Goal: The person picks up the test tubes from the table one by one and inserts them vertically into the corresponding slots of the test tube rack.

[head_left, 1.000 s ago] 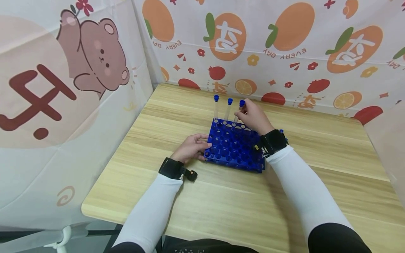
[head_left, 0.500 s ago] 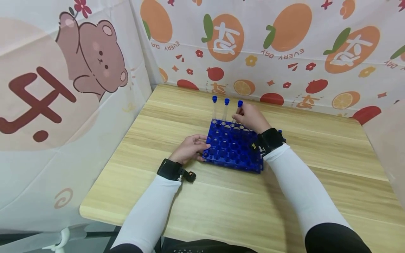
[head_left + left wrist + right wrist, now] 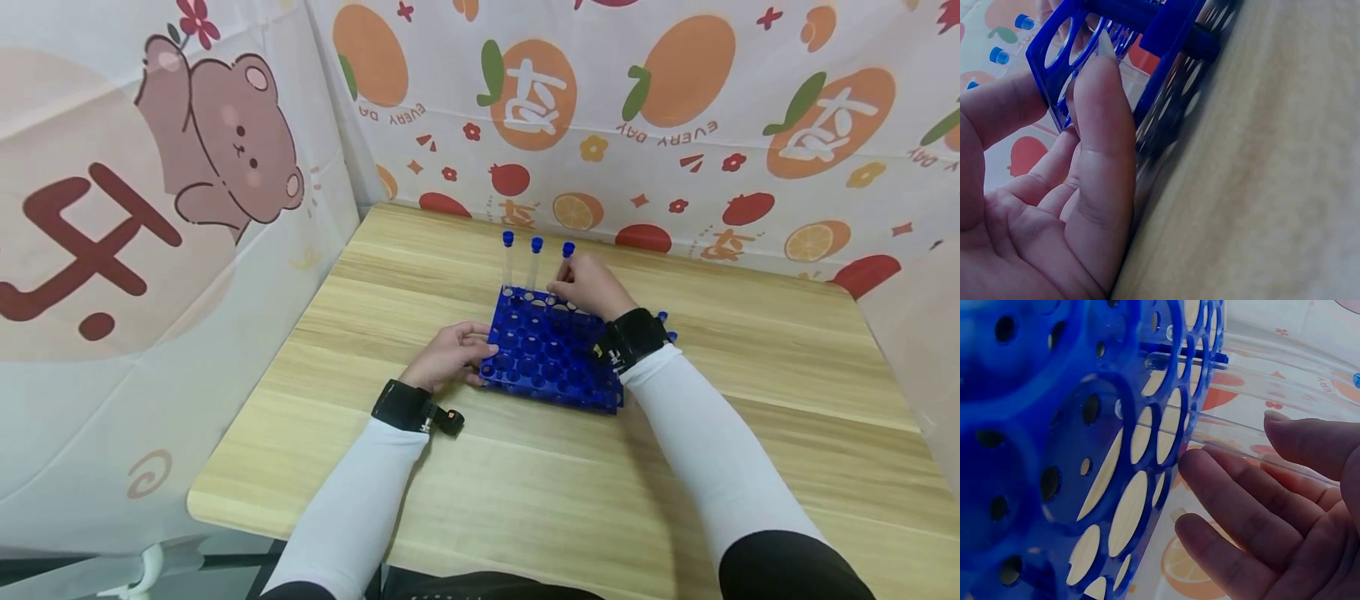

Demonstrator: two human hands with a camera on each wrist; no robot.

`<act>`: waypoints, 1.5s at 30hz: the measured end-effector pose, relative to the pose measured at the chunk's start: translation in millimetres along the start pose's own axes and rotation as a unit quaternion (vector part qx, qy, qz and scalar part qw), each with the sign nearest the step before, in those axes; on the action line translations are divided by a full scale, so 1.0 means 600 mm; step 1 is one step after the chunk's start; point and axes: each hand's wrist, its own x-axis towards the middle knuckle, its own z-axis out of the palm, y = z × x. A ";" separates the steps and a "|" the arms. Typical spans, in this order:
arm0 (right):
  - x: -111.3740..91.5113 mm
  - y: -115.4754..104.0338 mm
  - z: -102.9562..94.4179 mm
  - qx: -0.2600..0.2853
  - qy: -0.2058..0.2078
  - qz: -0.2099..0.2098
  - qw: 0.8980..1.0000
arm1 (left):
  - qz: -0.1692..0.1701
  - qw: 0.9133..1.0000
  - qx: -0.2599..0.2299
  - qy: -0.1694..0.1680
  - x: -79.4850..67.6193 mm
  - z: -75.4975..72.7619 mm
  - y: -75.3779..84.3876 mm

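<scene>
A blue test tube rack [image 3: 555,358] stands on the wooden table. My left hand [image 3: 448,354] holds its left side, with the thumb at the rack's near part and another finger at its edge in the left wrist view. Along the back row, two clear test tubes with blue caps, one at the corner [image 3: 507,258] and one beside it [image 3: 533,265], stand upright. My right hand [image 3: 596,287] pinches a third capped test tube [image 3: 1241,440] below its cap. That tube's lower end passes through the rack's holes in the right wrist view.
Two more blue caps, an upper one [image 3: 662,317] and a lower one [image 3: 672,337], show just right of my right wrist; what is under them is hidden. A fruit-print cloth [image 3: 450,100] hangs behind the table [image 3: 750,350].
My right hand's fingers have slid slightly lower along the third tube. The left hand keeps its hold on the rack. The head view has shifted a little.
</scene>
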 end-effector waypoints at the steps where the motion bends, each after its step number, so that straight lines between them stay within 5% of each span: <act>1: 0.000 0.001 0.001 -0.001 -0.001 0.000 1.000 | -0.002 1.000 -0.001 0.000 0.000 0.000 0.000; 30: -0.010 0.020 0.015 0.055 0.013 0.011 0.998 | 0.003 1.000 -0.006 -0.006 0.002 0.002 -0.008; 39: -0.029 0.022 -0.004 0.042 0.004 0.017 0.999 | 0.001 1.000 -0.005 -0.005 0.001 0.002 -0.009; 45: -0.056 0.045 -0.043 0.052 0.034 0.042 0.997 | 0.003 1.000 -0.005 0.000 0.002 -0.001 -0.005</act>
